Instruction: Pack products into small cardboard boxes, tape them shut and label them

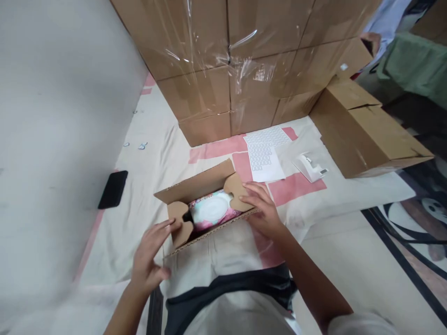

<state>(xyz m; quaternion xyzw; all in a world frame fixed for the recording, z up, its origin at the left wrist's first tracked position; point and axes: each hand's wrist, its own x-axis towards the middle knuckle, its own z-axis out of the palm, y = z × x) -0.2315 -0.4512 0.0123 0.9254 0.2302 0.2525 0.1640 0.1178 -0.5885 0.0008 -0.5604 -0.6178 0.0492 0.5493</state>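
A small open cardboard box [195, 180] stands on the cloth in front of me, its two notched end flaps folded inward. Inside lies a colourful pink and blue pack with a white oval lid [213, 209], partly covered by the flaps. My left hand [151, 251] rests its fingertips on the left flap [179, 222], thumb held apart, fingers stretched out. At the opposite end, my right hand [264, 209] grips the box's corner, with fingers over the right flap [238, 190] and the lower fingers partly hidden behind the box edge.
Stacked cardboard cartons [258, 83] in clear wrap stand behind. Sticker sheets [264, 156] and a white tape dispenser [310, 167] lie beyond the box. A larger open carton [370, 130] is at right, a black phone [113, 189] at left beside the wall. A person's hand [372, 43] shows far right.
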